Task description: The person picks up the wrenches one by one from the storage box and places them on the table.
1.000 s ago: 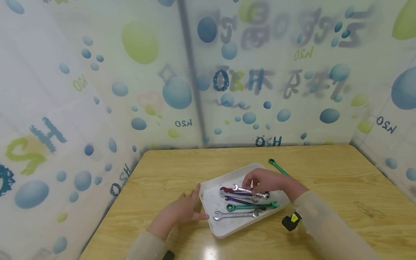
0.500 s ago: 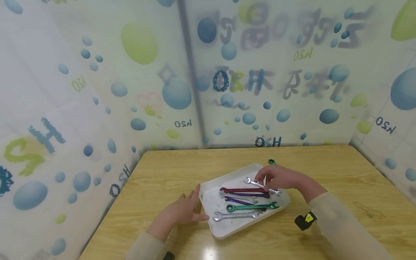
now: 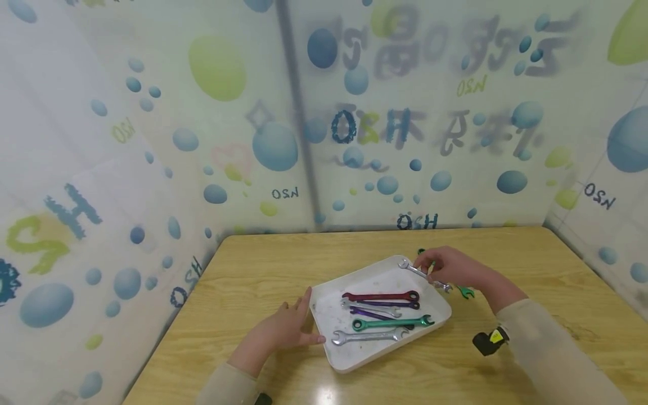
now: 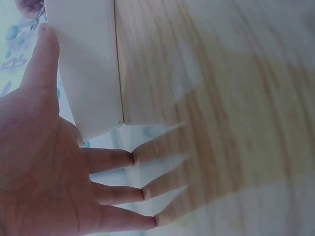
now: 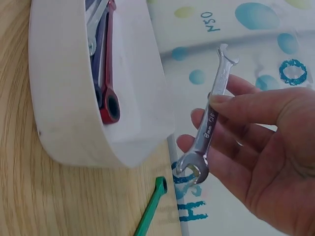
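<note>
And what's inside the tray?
In the tray, six wrenches show: red, upper purple, lower purple, upper silver, lower silver, green. The green crosses over the lower purple, covering part of it; whatever lies right beneath the wrenches is hidden.

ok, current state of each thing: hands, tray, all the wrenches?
Held silver wrench: lifted, pinched in the right hand.
Right hand: pinching that wrench.
Left hand: open, fingers spread, at the tray's left end.
Tray: upright on the table, six wrenches inside.
Red wrench: lying in tray.
Two purple wrenches: same.
Two other silver wrenches: same.
Green wrench: same.
Second green wrench: on table, outside tray.
</note>
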